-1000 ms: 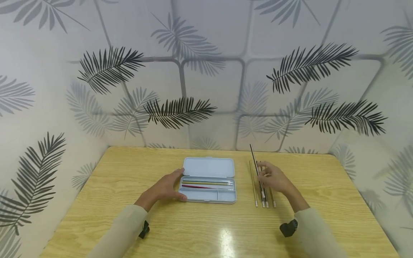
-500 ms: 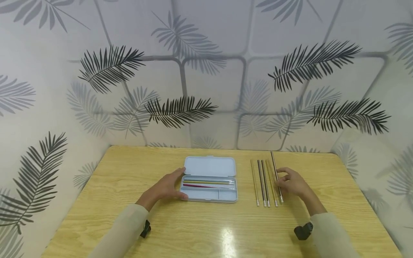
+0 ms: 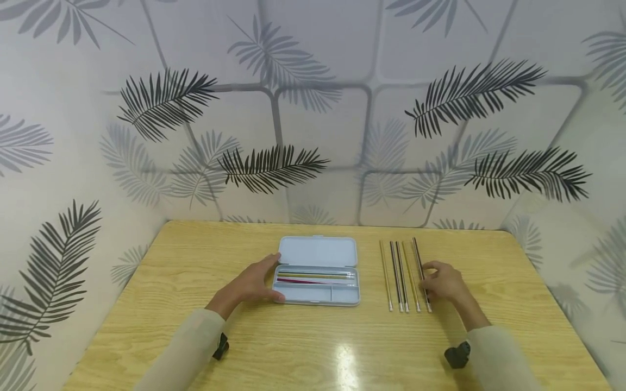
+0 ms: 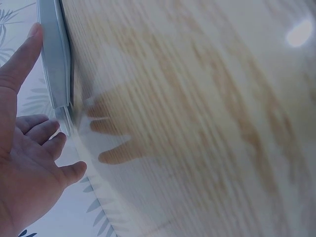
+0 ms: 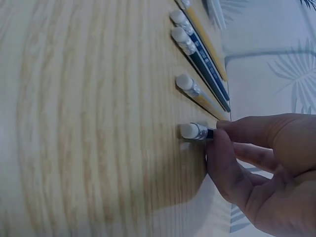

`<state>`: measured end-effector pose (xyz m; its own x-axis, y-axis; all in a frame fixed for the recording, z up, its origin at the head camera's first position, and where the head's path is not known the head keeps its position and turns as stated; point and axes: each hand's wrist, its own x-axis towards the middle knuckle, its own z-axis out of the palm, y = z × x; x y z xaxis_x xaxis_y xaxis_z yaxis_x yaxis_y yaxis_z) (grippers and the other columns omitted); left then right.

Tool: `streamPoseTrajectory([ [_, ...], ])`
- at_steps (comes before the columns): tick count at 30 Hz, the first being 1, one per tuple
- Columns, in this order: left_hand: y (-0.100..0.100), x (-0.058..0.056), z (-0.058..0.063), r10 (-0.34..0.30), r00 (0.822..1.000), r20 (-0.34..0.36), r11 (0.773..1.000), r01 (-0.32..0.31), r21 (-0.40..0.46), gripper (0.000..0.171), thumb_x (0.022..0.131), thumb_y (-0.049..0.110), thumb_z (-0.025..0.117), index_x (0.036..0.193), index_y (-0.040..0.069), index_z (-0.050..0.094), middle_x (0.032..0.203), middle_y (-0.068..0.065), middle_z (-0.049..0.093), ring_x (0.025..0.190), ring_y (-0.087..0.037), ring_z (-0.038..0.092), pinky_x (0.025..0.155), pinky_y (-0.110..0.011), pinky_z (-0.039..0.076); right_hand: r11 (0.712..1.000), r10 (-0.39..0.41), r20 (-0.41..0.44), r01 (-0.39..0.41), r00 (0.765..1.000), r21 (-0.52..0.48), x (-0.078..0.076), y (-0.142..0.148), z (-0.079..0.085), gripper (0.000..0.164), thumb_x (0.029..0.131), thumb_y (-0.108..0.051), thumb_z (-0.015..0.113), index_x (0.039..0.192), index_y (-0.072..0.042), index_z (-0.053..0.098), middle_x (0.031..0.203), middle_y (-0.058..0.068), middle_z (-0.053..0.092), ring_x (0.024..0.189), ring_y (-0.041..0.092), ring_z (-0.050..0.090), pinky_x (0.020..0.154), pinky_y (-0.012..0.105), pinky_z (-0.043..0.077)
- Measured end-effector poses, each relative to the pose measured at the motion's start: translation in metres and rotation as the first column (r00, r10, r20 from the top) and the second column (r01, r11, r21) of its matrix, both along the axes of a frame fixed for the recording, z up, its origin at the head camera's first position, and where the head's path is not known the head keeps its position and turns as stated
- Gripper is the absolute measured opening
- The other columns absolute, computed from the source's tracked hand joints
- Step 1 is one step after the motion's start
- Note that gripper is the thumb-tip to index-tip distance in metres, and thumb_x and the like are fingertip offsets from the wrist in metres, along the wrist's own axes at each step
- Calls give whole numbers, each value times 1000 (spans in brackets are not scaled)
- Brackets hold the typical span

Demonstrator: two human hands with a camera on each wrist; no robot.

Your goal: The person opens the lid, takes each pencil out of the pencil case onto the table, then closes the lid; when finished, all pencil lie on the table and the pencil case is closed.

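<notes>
A light blue pencil case [image 3: 307,295] lies with its lid [image 3: 318,251] swung back, several pencils in its rear compartment, including a red one [image 3: 300,281]. My left hand [image 3: 251,282] rests at the case's left end. In the left wrist view its thumb [image 4: 27,57] touches the case's side, while the other fingers are loosely bent. To the right, my right hand [image 3: 446,282] pinches a dark pencil [image 3: 418,259] between thumb and fingertips, its white eraser [image 5: 188,131] toward me at the table surface. Beside it lie two yellow pencils and two dark pencils [image 3: 395,271], roughly parallel.
The wood-grain table [image 3: 313,347] reaches back to a wall [image 3: 323,136] with a leaf pattern. A stretch of table separates the case from the row of pencils. The case's front compartments show no pencils.
My right hand has carried the dark pencil rightward from above the other pencils and lowered it at the right end of the row. My left hand has stayed at the case.
</notes>
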<state>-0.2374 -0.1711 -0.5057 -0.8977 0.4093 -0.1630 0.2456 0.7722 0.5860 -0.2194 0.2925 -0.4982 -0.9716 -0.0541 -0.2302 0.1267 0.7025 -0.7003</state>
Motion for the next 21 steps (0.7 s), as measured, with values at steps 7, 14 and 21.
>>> streamPoseTrajectory([
  [7, 1, 0, 0, 5, 1000, 4, 1000, -5, 1, 116, 61, 49, 84, 151, 9, 24, 157, -13, 25, 146, -32, 22, 119, -47, 23, 992, -14, -45, 19, 999, 127, 3, -12, 4, 49, 79, -5, 64, 121, 15, 51, 90, 27, 68, 60, 19, 67, 56, 32, 57],
  [14, 1, -1, 0, -5, 1000, 3, 1000, 5, -9, 116, 61, 50, 84, 151, 8, 23, 157, -13, 24, 146, -32, 21, 119, -47, 23, 978, -10, -81, 27, 997, 205, -1, -18, 9, 49, 78, -8, 67, 119, 15, 53, 71, 17, 69, 52, 14, 59, 54, 32, 54],
  [21, 1, -2, 0, -21, 1000, -11, 1000, 20, -7, 116, 62, 50, 84, 150, 5, 23, 156, -14, 25, 145, -33, 22, 118, -48, 23, 994, 99, -187, -91, 977, 53, -12, -51, 18, 41, 87, -11, 63, 122, 8, 57, 97, 21, 68, 87, 32, 67, 68, 37, 57],
])
